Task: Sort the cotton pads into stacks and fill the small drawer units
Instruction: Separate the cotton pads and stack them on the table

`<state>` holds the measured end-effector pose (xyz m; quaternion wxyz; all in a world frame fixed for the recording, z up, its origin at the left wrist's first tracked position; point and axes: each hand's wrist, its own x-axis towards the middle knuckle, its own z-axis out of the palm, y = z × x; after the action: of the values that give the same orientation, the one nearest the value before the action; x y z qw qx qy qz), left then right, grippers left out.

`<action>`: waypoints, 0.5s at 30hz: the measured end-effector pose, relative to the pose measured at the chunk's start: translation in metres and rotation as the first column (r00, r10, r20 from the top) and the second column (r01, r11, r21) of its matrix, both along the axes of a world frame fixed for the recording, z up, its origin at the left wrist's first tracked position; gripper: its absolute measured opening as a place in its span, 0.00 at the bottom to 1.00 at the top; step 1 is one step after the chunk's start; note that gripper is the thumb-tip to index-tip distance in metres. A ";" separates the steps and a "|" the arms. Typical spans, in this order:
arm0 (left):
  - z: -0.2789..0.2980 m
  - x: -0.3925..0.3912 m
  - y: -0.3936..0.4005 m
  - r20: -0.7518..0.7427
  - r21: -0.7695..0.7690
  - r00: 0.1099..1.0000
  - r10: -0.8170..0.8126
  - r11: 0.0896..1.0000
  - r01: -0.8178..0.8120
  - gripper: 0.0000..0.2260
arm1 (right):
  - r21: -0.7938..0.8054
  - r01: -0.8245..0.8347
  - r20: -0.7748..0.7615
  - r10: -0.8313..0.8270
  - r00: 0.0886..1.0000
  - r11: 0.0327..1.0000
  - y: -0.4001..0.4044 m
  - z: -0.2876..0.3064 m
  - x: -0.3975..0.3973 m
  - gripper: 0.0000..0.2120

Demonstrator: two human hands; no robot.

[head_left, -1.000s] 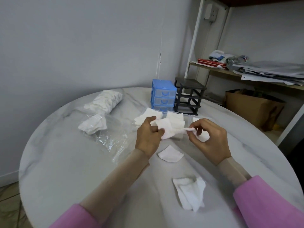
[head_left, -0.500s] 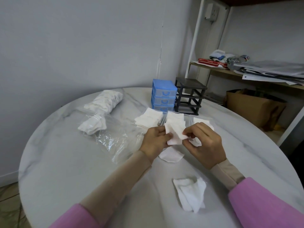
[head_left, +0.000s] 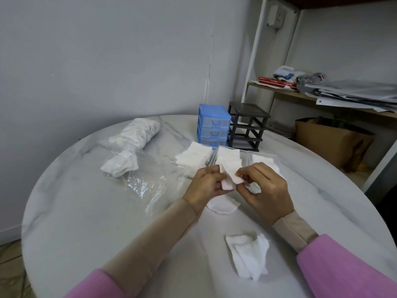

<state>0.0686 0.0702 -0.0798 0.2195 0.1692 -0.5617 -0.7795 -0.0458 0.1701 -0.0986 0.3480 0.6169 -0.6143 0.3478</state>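
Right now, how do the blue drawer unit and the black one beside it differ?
The blue unit has clear drawers in all three slots; the black unit is a bare frame with open slots and no drawers in it. The blue unit stands on the left, the black unit on the right, close beside it. Both are small three-tier units at the far edge of the table, behind the pad stacks.

Two drawer units [head_left: 214, 127] [head_left: 247, 125] are set side by side at the table's [head_left: 86, 211] far edge; pad stacks [head_left: 193, 157] are laid before them, a bag [head_left: 137, 134] to their left.
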 end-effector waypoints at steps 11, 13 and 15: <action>0.003 -0.002 0.001 0.040 0.092 0.999 0.016 0.996 -0.020 0.15 | 0.135 -0.056 0.063 0.048 0.997 0.989 0.000 -0.002 -0.001 0.05; 0.004 -0.002 -0.001 0.038 0.139 0.999 0.017 0.990 -0.022 0.14 | 0.158 -0.066 0.076 0.054 0.996 0.985 0.000 -0.002 0.001 0.05; 0.004 -0.003 -0.002 0.033 0.150 0.999 0.017 0.988 -0.022 0.12 | 0.172 -0.095 0.103 0.078 0.992 0.981 0.001 -0.001 0.002 0.07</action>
<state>0.0659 0.0684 -0.0753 0.2048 0.2033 -0.5031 -0.8146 -0.0437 0.1713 -0.0997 0.2469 0.6540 -0.6313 0.3357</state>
